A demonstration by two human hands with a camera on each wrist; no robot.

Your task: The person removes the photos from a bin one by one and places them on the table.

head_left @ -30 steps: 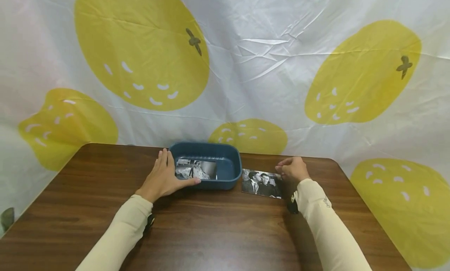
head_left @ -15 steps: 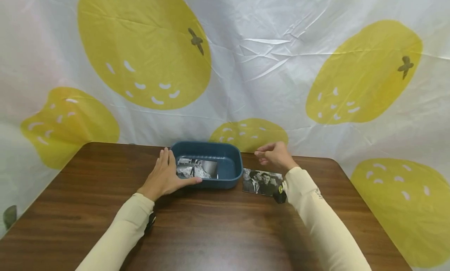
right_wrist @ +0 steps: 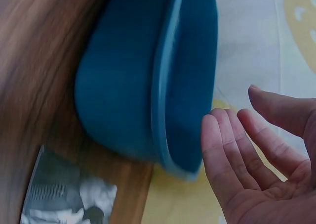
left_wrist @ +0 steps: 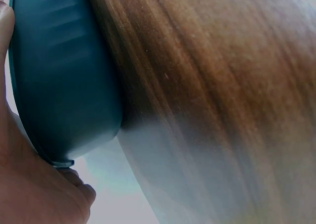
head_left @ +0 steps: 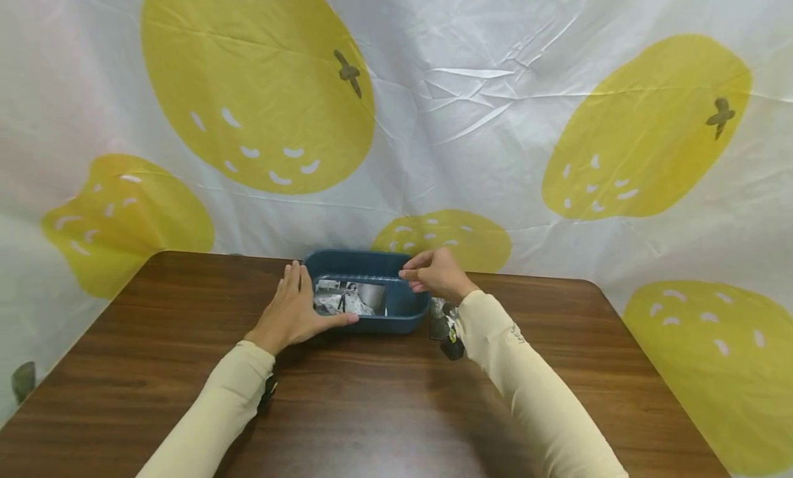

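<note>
A dark blue rectangular tub (head_left: 405, 300) stands near the back edge of the table. Inside it lies a black-and-white photo (head_left: 356, 299), toward the left. My left hand (head_left: 288, 311) rests against the tub's left end, its fingers straight and its thumb along the front rim. Over the tub's right end hovers my right hand (head_left: 441, 275), palm down. The right wrist view shows its thumb apart from the loosely bent fingers (right_wrist: 237, 150), with nothing between them. A second black-and-white photo (head_left: 438, 319) lies on the table right of the tub, mostly hidden under my right wrist.
The brown wood-grain table (head_left: 372, 402) spreads out in front of the tub. A white curtain (head_left: 471, 133) with large yellow fruit prints hangs close behind the table's back edge.
My right hand has moved from the right edge of the second photo leftward to above the tub's right end. That photo stayed on the table. The left hand has kept its place.
</note>
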